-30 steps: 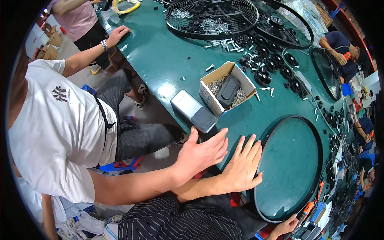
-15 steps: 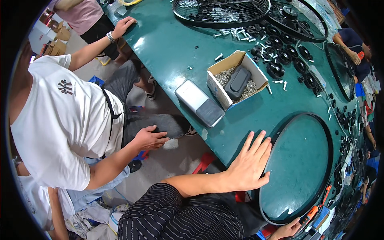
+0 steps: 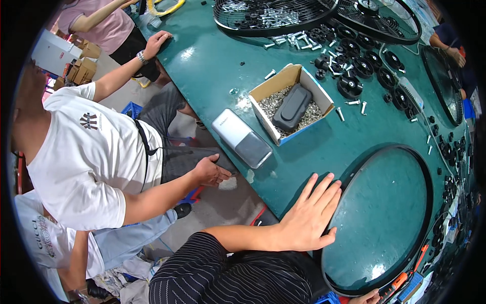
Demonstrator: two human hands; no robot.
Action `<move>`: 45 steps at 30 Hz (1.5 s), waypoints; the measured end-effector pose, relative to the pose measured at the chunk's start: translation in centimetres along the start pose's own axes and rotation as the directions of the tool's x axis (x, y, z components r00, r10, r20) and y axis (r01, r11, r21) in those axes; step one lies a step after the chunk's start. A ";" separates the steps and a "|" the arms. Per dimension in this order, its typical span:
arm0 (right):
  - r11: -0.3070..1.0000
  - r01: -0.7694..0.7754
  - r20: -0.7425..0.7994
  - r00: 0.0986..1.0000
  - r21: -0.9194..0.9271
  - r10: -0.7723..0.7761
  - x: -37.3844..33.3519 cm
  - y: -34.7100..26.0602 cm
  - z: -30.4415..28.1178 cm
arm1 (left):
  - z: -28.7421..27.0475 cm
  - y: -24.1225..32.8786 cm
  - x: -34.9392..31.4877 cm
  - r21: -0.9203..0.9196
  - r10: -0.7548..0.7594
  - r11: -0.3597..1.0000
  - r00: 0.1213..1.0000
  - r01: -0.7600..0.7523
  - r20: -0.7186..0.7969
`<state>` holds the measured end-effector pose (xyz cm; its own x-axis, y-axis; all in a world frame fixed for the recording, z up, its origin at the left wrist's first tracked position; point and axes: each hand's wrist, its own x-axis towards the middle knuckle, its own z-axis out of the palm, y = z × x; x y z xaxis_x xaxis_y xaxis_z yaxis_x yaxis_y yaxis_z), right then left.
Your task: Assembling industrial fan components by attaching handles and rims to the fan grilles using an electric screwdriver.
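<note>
A large thin black ring (image 3: 430,202), like the rim of a fan guard, lies over the green table in front of me. My left hand (image 3: 306,220) rests against the left side of its rim, fingers stretched out and a little spread, holding nothing. At the bottom edge of the view, my right hand (image 3: 367,298) is mostly cut off. Its curled fingertips are on the near part of the ring. Just right of those fingers is an orange-handled tool (image 3: 397,283), whose grip by the hand does not show.
A grey power bank (image 3: 242,138) lies beside an open carton (image 3: 266,119) of small metal parts with a dark case on top. Bolts (image 3: 340,114), black round knobs (image 3: 349,87) and fan guards (image 3: 276,20) crowd the far side. A person in white (image 3: 86,162) stands left.
The view has shifted slightly. My left hand stays spread against the ring, and my right hand sits lower, more cut off. The person at left has moved a lowered hand.
</note>
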<state>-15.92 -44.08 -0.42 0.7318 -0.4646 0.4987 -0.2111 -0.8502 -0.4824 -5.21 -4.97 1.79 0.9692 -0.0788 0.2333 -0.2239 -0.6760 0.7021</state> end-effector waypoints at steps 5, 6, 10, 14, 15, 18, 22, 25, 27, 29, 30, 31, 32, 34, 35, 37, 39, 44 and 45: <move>1.000 -0.026 0.020 0.999 0.014 0.026 0.0 0.9 0.1 | 0.3 0.1 0.1 0.021 0.011 1.000 1.000 -0.011 0.003; 0.999 0.014 -0.003 1.000 0.034 -0.014 0.0 1.2 0.3 | 0.4 0.1 0.2 0.035 0.008 0.999 1.000 -0.008 -0.002; 0.993 0.010 0.039 0.999 0.118 -0.014 -0.1 2.5 0.7 | 0.7 0.3 0.4 0.073 0.007 0.997 1.000 -0.007 0.006; 0.983 -0.004 0.040 0.999 0.184 -0.003 -0.4 3.1 0.8 | 1.0 0.5 0.5 0.121 0.017 0.993 1.000 -0.019 0.020; 0.983 0.012 0.040 0.999 0.183 -0.020 -0.5 3.1 0.8 | 1.1 0.6 0.4 0.135 0.003 0.991 0.999 -0.009 0.040; 0.954 0.056 0.041 0.997 0.294 -0.071 -0.5 3.1 0.8 | 1.4 0.8 0.5 0.156 0.026 0.987 1.000 -0.025 -0.004; 0.951 0.029 0.035 0.998 0.309 -0.042 -0.4 2.9 0.9 | 1.8 1.1 0.5 0.228 0.024 0.973 1.000 -0.023 -0.001; 0.936 0.042 0.064 0.996 0.350 -0.069 -0.3 2.9 0.8 | 1.9 1.2 0.2 0.246 0.024 0.969 1.000 -0.019 -0.017; 0.937 0.051 0.062 0.995 0.345 -0.077 -0.3 2.8 0.7 | 1.6 0.8 -0.4 0.195 0.036 0.981 0.998 -0.024 -0.058; 0.934 -0.006 0.087 0.996 0.357 -0.027 -0.3 2.8 0.7 | 0.6 0.1 -1.3 0.046 0.123 0.992 0.979 -0.117 -0.162; 0.935 -0.012 0.082 0.996 0.355 -0.019 -0.2 2.7 0.8 | -0.3 -0.4 -2.0 0.087 0.153 0.987 0.947 -0.133 -0.282; 0.931 0.042 0.063 0.996 0.363 -0.070 -0.2 2.7 0.8 | -1.4 -1.0 -2.6 0.130 0.152 0.985 0.914 -0.110 -0.376; 0.936 0.054 0.063 0.995 0.348 -0.080 -0.2 2.6 0.8 | -2.5 -1.7 -3.0 0.254 0.171 0.966 0.853 -0.047 -0.493; 0.936 0.065 0.062 0.994 0.345 -0.092 -0.2 2.5 0.9 | -4.9 -3.4 -3.6 0.414 0.168 0.897 0.747 0.155 -0.643; 0.938 0.063 0.063 0.994 0.342 -0.090 -0.2 2.5 0.8 | -6.1 -4.2 -3.7 0.459 0.156 0.849 0.706 0.262 -0.691; 0.935 0.063 0.060 0.994 0.350 -0.089 -0.2 2.5 0.8 | -8.2 -5.9 -3.6 0.262 -0.104 0.895 0.740 0.362 -0.664; 0.945 0.019 0.065 0.997 0.325 -0.042 -0.1 2.4 0.7 | -8.9 -7.0 -3.4 0.051 -0.270 0.929 0.763 0.367 -0.587; 0.944 0.042 0.047 0.997 0.327 -0.061 -0.1 2.1 0.7 | -9.8 -8.1 -3.2 0.133 -0.251 0.910 0.778 0.393 -0.576; 0.947 0.059 0.031 0.997 0.317 -0.072 -0.1 2.1 0.7 | -9.9 -8.2 -3.2 0.112 -0.271 0.910 0.779 0.398 -0.566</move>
<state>-15.99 -45.62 -1.97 0.7646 -0.3940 0.5100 0.0487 -0.7537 -0.6554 -7.51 8.09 1.99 0.7577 0.5361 0.3720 0.1935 -0.7290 0.6566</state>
